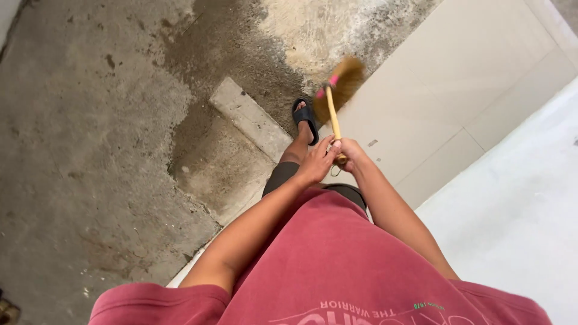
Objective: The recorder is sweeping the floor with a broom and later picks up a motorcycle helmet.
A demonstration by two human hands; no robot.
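Two hands meet on one broom handle at the centre of the view. Nearest, at 6 o'clock, a red shirt (337, 265) fills the lower frame, with dark shorts (283, 176) just beyond it. From the shirt both forearms run up toward 12 o'clock. The left hand (316, 164) has its fingers curled against the handle's near end; the right hand (350, 151) is clenched round the same end, touching the left. Both sets of fingers grasp the broom (333, 102).

Its thin yellow handle slants up from the hands toward 12 o'clock, a pink binding sits where handle meets head, and the straw-coloured bristles fan out, blurred, above the seam between rough concrete and pale tiles. Whether the bristles touch the floor I cannot tell.

Just at 9 o'clock of the bristles a foot in a black sandal (306, 118) stands on the concrete (90, 150). At 10 o'clock of the sandal lies a flat grey slab (250, 117), angled. Pale tiles (457, 90) spread to 2 o'clock, and a white surface (518, 210) lies at 4 o'clock. Farthest, at 12 o'clock, a sandy patch (319, 33) lightens the darker, damp-looking concrete.
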